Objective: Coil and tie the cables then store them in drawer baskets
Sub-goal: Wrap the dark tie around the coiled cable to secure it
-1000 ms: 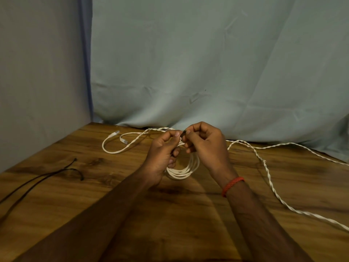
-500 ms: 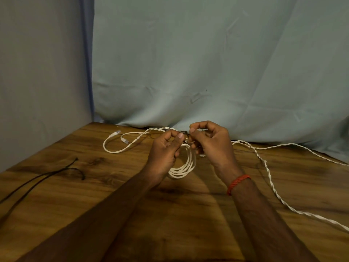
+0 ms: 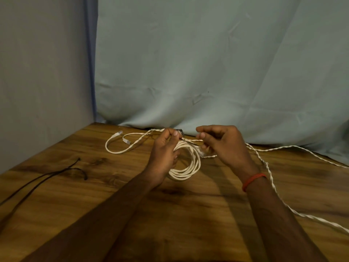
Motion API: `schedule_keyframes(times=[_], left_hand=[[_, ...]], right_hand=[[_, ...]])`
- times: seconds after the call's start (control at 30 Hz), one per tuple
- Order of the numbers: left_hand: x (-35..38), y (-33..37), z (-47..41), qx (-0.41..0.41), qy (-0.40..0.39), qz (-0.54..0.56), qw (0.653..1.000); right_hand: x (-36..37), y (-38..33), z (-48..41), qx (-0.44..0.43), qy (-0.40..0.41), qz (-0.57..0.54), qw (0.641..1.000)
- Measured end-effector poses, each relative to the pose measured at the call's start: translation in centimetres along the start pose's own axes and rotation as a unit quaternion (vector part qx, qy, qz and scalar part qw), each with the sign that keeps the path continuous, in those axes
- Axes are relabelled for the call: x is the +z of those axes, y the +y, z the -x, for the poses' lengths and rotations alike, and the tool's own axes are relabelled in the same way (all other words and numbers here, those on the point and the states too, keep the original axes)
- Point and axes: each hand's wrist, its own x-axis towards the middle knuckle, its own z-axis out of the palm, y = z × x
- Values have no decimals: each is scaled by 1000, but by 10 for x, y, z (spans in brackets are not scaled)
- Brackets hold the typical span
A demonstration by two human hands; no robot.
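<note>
In the head view, the left hand (image 3: pixel 164 156) gripped the coiled white cable (image 3: pixel 189 167) just above the wooden table (image 3: pixel 188 214), its far middle, while the right hand (image 3: pixel 225 148) pinched a thin dark tie (image 3: pixel 190 142) there

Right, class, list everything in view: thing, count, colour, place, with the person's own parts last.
Table: one, brown wood, foreground.
Cloth: one, pale blue-green, behind table.
Wall: one, grey, left.
Coil: one, white, above table centre.
Tie: one, dark, across the coil's top.
Twisted cable: one, white, table's right side.
Plugged loop: one, white, table's far left.
Black cable: one, black, table's left edge.
Bracelet: one, red, right wrist.
Left hand: one, grips the coil.
Right hand: one, pinches the tie.
</note>
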Motion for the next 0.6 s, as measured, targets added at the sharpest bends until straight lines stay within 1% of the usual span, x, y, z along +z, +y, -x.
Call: schedule_keyframes(times=[0.07,0.17,0.2,0.27,0.33,0.4,0.5,0.6], left_hand=[[0,0,0,-6,2,6,1000],[0,1,1,-6,-3,8,1000],[1,3,2,-2,-7,7,1000],[2,5,5,17,-15,8,1000],[4,7,7,38,-10,9,999],[5,8,7,47,0,12,999],[5,8,7,52,4,17,998],[5,7,8,51,5,12,999]], right_hand=[[-8,-2,1,13,-15,-84,996],[-11,0,-1,-19,51,-112,992],[-11,3,-2,-32,77,-95,992],[-7,10,-2,-90,107,11,990],[-2,18,-1,-162,96,128,974],[4,23,0,-206,71,186,958],[10,26,-1,-231,69,210,948],[15,29,-1,-211,58,194,956]])
